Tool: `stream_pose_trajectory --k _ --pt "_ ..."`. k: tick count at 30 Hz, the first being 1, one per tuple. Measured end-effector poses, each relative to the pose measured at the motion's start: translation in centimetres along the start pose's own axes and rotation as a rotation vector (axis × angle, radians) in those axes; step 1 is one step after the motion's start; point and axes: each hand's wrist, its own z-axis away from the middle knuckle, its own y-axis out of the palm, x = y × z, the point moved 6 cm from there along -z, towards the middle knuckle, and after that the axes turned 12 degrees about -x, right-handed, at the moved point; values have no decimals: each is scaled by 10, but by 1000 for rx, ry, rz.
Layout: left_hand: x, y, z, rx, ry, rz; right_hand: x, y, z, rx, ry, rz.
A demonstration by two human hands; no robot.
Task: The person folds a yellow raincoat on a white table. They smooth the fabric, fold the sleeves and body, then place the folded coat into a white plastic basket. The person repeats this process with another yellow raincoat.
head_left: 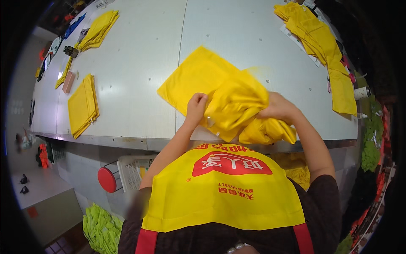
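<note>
A bunched yellow cloth (pixel 237 95) lies over the near middle of the table, its far left part spread flat with a corner pointing away from me. My left hand (pixel 197 108) is closed on its left side, thumb and fingers pinching the fabric. On the other side my right hand (pixel 279 106) grips the gathered folds, its fingertips hidden in the fabric. The part between my hands is crumpled and raised. Below my right hand, a bunched yellow fold (pixel 268 131) hangs at the table's near edge; I cannot tell if it belongs to the same piece.
A folded yellow stack (pixel 83 106) lies at the left, with another yellow pile (pixel 100 30) farther back. Overlapping yellow cloths (pixel 315 38) run down the table's right side, near a thread spool (pixel 362 92). A red stool (pixel 107 180) and white basket (pixel 129 171) stand below the table edge.
</note>
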Motion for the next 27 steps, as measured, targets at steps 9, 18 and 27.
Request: stream_pose_trajectory --k 9,18,27 --pt "-51 -18 10 170 374 -145 12 37 -49 183 -72 353" --pt "-88 -17 10 58 650 -358 -33 29 -50 27 163 68" --pt "-92 -5 3 62 441 -207 -24 19 -11 -161 280 1"
